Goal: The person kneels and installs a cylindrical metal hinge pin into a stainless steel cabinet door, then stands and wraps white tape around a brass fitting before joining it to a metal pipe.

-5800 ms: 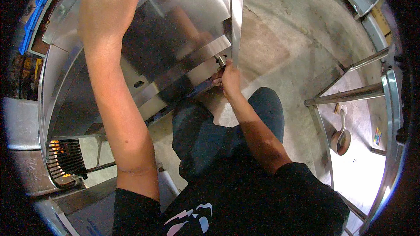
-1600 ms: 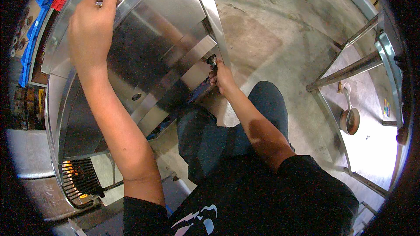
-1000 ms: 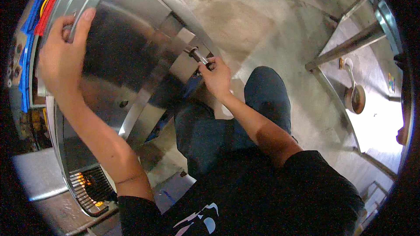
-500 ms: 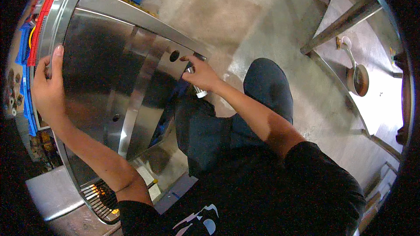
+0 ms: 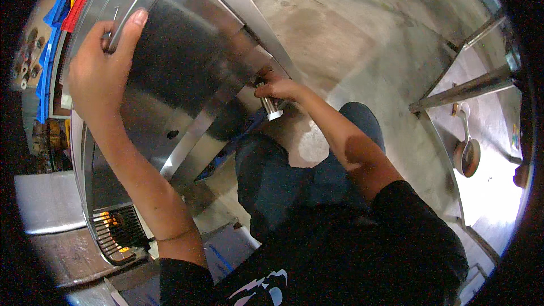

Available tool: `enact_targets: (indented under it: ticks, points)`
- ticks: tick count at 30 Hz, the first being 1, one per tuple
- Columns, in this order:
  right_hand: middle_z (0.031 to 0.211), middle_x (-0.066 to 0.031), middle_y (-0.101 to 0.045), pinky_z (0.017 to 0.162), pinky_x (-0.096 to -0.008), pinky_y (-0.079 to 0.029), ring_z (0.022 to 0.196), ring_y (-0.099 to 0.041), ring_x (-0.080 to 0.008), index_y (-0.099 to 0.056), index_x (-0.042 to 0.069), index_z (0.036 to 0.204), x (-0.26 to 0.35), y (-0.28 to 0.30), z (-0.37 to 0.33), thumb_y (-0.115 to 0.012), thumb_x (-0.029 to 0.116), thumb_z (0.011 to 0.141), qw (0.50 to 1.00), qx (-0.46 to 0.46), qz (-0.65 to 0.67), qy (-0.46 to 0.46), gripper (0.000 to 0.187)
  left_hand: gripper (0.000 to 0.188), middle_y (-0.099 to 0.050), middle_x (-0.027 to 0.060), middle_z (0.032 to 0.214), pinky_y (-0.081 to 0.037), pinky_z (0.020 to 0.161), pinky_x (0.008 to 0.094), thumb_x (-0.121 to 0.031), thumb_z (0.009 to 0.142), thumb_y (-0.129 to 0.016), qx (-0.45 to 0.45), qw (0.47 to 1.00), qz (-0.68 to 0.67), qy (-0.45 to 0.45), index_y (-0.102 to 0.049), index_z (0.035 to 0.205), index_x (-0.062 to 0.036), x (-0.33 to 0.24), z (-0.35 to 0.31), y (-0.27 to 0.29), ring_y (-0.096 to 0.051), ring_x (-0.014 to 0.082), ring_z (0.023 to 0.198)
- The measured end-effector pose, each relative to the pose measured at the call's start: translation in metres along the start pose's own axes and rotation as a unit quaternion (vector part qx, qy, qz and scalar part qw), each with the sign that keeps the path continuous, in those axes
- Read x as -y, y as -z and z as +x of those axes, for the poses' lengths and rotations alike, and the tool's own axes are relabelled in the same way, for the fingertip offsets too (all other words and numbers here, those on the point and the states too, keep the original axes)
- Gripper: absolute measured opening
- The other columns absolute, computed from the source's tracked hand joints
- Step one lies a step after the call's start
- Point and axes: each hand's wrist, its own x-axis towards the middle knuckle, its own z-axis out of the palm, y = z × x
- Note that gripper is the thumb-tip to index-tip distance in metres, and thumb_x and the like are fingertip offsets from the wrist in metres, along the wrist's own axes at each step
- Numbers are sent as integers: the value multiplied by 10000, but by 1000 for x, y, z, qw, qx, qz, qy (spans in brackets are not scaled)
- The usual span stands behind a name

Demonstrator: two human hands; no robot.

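A large stainless steel cabinet [image 5: 187,39] lies tipped before me, its flat panel facing up. At the panel's far left edge, my left hand [image 5: 105,73] is closed round the rim, thumb on top. My right hand [image 5: 280,88] is closed at the near right corner, fingertips curled against the panel where a round hole was visible earlier, thumb beside a short metal leg [image 5: 271,107] with a white foot. Exactly what those fingertips grip is partly hidden. Another dark round hole [image 5: 172,134] shows lower on the panel, beside a bright metal strip [image 5: 192,139].
A black wire grille [image 5: 119,229] is at the cabinet's lower left end. Blue bins [image 5: 48,79] and a red crate [image 5: 79,8] stand beyond its left side. On the right, a steel table [image 5: 490,192] holds a round pan [image 5: 469,158] and a white ladle-like utensil [image 5: 466,119].
My right fingers have come in from beside the hole and now cover it. My left hand keeps its hold on the rim. The whole view has shifted, with the cabinet appearing turned.
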Motion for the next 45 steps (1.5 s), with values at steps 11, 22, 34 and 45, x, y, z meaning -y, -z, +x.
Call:
enact_targets:
  ticks: [11,22,34,45]
  points:
    - [1022,-118,-663,776,-355,-507,900,-600,-219,-626,-12,1192,-41,-12,18,-756,337,781,996,-87,-3,-9,554,730,-721,196,855,-535,756,446,-763,741,-668,-24,999,2,-26,-736,1017,-90,5,3,-2,-706,378,854]
    - [1035,-107,-634,724,-301,-550,936,-624,-168,-566,42,1279,-9,-14,-35,-691,268,913,994,-79,17,-78,448,576,-731,157,958,-533,796,426,-619,816,-700,-126,990,-44,-49,-726,1071,-103,12,-6,-5,-697,346,921]
    - [1055,-96,-636,799,-336,-585,939,-659,-186,-562,47,1111,40,-8,-132,-619,239,997,901,-240,360,-29,230,330,-675,153,1120,-471,929,419,-157,842,-740,84,885,-456,-37,-688,1153,-62,-26,-205,-126,-614,341,1052]
    - [1020,-79,-641,775,-309,-554,904,-641,-146,-552,13,1199,79,-27,-147,-632,148,980,966,-228,87,82,269,359,-720,155,1021,-537,792,342,-180,867,-755,284,786,-547,47,-680,1182,-26,-22,-210,-133,-690,234,888]
